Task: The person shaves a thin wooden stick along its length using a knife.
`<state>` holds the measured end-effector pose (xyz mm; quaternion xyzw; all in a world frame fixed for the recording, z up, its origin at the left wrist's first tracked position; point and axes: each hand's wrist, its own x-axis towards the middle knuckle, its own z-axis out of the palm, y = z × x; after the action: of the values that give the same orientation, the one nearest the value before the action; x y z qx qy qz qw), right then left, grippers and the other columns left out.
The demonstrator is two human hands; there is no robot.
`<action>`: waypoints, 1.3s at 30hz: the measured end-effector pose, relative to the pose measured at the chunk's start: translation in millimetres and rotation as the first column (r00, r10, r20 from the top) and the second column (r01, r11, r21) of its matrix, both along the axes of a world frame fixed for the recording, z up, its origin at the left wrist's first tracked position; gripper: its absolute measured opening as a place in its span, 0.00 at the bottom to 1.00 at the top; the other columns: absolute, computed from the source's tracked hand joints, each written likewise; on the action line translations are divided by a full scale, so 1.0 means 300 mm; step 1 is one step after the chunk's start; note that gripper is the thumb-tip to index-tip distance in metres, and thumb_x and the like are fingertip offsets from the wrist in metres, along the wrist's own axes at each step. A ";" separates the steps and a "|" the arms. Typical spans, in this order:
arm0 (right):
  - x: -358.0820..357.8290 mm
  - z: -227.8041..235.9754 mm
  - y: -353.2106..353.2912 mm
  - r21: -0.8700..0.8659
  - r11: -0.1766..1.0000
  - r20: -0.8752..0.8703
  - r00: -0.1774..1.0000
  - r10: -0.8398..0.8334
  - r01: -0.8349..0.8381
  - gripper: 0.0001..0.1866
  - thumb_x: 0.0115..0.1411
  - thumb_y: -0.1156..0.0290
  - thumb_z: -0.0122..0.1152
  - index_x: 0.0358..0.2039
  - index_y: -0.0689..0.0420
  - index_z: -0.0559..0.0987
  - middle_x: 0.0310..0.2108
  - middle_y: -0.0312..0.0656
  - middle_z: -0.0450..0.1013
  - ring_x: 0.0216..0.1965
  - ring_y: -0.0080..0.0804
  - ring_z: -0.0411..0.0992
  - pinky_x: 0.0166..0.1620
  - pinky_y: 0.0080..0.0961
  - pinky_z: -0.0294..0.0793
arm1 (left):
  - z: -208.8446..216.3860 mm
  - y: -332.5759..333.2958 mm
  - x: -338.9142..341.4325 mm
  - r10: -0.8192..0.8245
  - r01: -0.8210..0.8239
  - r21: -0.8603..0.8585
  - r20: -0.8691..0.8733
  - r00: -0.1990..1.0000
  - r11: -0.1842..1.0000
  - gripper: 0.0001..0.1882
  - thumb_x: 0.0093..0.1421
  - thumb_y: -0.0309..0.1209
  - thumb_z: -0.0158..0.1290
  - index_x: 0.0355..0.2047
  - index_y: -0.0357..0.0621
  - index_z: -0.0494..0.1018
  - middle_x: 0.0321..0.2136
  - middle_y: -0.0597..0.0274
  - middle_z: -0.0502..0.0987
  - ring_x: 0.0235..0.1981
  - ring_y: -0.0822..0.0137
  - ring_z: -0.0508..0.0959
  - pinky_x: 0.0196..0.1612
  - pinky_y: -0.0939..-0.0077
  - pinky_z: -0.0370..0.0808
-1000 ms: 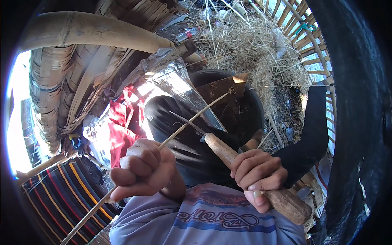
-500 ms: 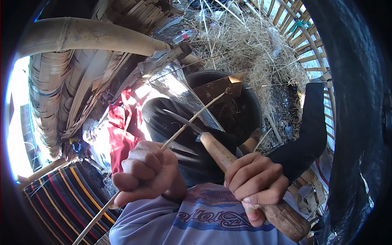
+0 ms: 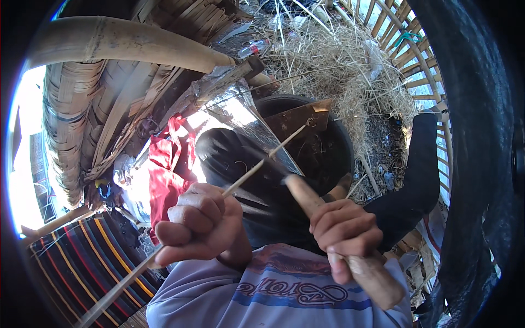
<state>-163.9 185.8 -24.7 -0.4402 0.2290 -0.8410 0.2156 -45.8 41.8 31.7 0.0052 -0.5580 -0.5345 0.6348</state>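
Nearest the viewer, a thin bamboo strip (image 3: pixel 257 169) is pinched in the closed fingers of the left hand (image 3: pixel 199 224), with its long tail running down to the near left over a striped cloth (image 3: pixel 76 262). Just to the right, the right hand (image 3: pixel 344 232) is wrapped tightly around the wooden handle (image 3: pixel 328 229) of a knife whose broad blade (image 3: pixel 243 117) slants up and to the left. The strip is laid across the blade near the handle, its far tip reaching over a dark round basin (image 3: pixel 328 147) in the middle distance. Beyond that, dry straw (image 3: pixel 350 65) is heaped, and a thick bamboo pole (image 3: pixel 115 44) crosses the far left.

The shaving in hand is judged best done with the blade kept at a shallow angle, the strip drawn steadily against the edge, and the left fingers kept well behind the cutting line so the sliver is thinned evenly, not nicked.

Compared with the frame of one second ago, the knife hand is seen slightly higher, and the strip's far tip now lies further over the basin; both grips are unchanged.
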 end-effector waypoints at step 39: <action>-0.039 0.089 -0.004 -0.027 0.997 0.206 0.977 -0.059 0.066 0.11 0.56 0.67 0.57 0.25 0.57 0.66 0.12 0.35 0.65 0.12 0.25 0.64 0.18 0.24 0.70 | 0.009 0.045 -0.025 -0.065 0.065 0.018 -0.020 0.998 0.998 0.27 0.65 0.57 0.34 0.18 0.54 0.49 0.09 0.75 0.48 0.09 0.84 0.47 0.11 0.88 0.42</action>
<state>-175.5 184.6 2.1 -0.3475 0.2051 -0.8919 0.2040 -53.4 55.4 34.3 -0.0125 -0.5466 -0.5600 0.6225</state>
